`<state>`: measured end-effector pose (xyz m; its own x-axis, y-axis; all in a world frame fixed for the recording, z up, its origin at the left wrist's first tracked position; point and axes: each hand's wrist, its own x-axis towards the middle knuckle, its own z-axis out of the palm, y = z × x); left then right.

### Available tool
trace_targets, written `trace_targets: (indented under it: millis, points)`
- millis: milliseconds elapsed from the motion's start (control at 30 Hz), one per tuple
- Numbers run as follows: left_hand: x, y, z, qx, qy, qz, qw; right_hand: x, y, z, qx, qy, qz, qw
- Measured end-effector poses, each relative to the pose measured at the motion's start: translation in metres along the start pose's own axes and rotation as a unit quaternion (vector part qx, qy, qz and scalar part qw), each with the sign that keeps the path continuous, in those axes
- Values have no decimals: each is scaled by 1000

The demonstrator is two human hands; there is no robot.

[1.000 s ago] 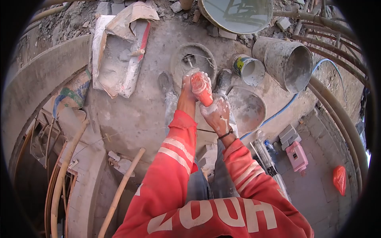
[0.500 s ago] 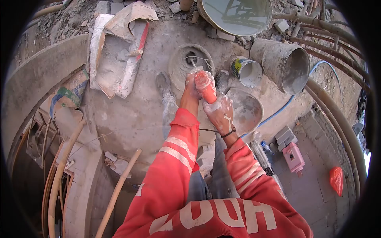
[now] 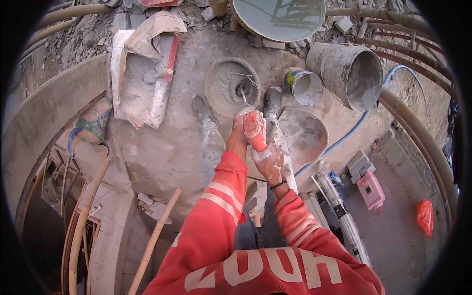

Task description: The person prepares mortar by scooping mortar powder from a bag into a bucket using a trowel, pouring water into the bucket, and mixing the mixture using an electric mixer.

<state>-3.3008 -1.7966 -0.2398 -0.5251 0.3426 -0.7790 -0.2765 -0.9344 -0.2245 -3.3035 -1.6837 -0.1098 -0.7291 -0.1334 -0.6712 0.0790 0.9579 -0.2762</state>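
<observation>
Both my hands are closed around a red-orange power drill (image 3: 254, 130) smeared with grey paste. My left hand (image 3: 239, 126) wraps its front end, and my right hand (image 3: 269, 160) grips the rear. A thin mixing shaft (image 3: 243, 94) runs from the drill down into a round mixing bucket (image 3: 208, 87) of wet grey mortar (image 3: 223, 81). The paddle end is partly sunk in the mortar. My dusty shoes stand on either side of the bucket's near rim. Paste coats the fingers of both hands.
An opened bag of grey powder (image 3: 118, 73) lies left. Right of the bucket are a small paint pail (image 3: 309, 89), a large bucket on its side (image 3: 334, 69) and a shallow basin (image 3: 322, 128). A water tub (image 3: 280, 37) stands beyond. A blue hose (image 3: 346, 132) crosses the right side.
The drill and both hands have shifted slightly nearer to me. The shaft's paddle has moved from the bucket's far side to its near right side. My grip stays on the drill.
</observation>
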Motion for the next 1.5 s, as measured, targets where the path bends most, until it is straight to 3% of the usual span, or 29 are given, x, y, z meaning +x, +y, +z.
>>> trace_targets:
  millis: [167, 300, 567, 767, 867, 1067, 1267, 1367, 1500]
  points:
    - [-24, -5, 7, 26, 57, 31, 998, -14, 0, 12, -28, 52, -31, 998]
    - [-35, 2, 15, 53, 84, 57, 993, -10, -9, 12, 14, 30, -61, 998]
    - [-51, 13, 4, 21, 93, 59, 994, -5, -31, 1, -6, 45, -117, 992]
    - [-60, 12, -14, 3, 97, 63, 993, -1, -30, 13, -11, 9, -90, 996]
    - [-59, 16, -12, -5, 98, 63, 993, 3, -33, 10, -6, 54, -146, 988]
    - [-40, 40, 12, -26, 103, 51, 993, 16, -44, -2, -13, 65, -158, 985]
    - [-32, 41, 30, -57, 107, 28, 992, 26, -46, -9, -34, 73, -158, 984]
    - [-33, 36, 29, -75, 120, 22, 990, 29, -53, -20, 31, 120, -108, 986]
    - [-24, 39, 52, -118, 173, 31, 977, 26, -39, -10, 56, 48, -52, 996]
